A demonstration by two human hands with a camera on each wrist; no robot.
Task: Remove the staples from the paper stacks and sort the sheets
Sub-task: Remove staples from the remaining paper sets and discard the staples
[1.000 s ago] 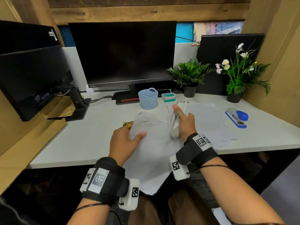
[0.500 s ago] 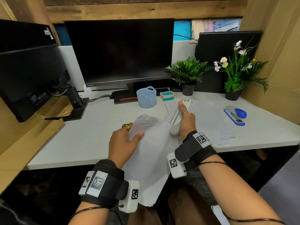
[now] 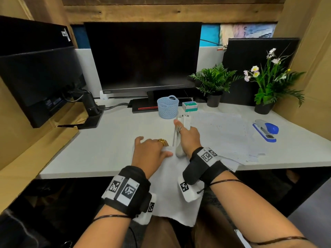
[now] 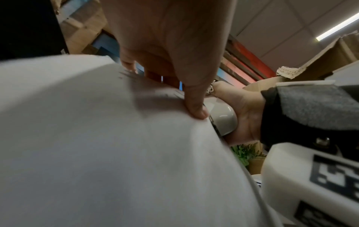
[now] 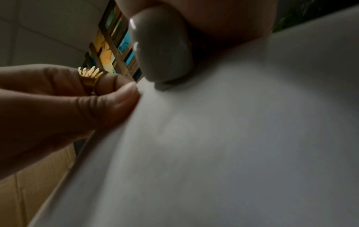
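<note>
White staple remover [image 3: 180, 133] gripped in right hand [image 3: 189, 138]; left hand [image 3: 150, 151] pinches paper stack [image 3: 175, 190].

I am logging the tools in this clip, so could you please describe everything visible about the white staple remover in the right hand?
The staple remover is a long, slim, glossy white plastic wand with a rounded butt end and a forked tip that points away toward the basket. The right hand grips it, with the index finger laid along its top. It lies low along the right edge of the paper, its butt end touching the sheet, close beside the left hand. Whether it holds a staple cannot be seen.
</note>
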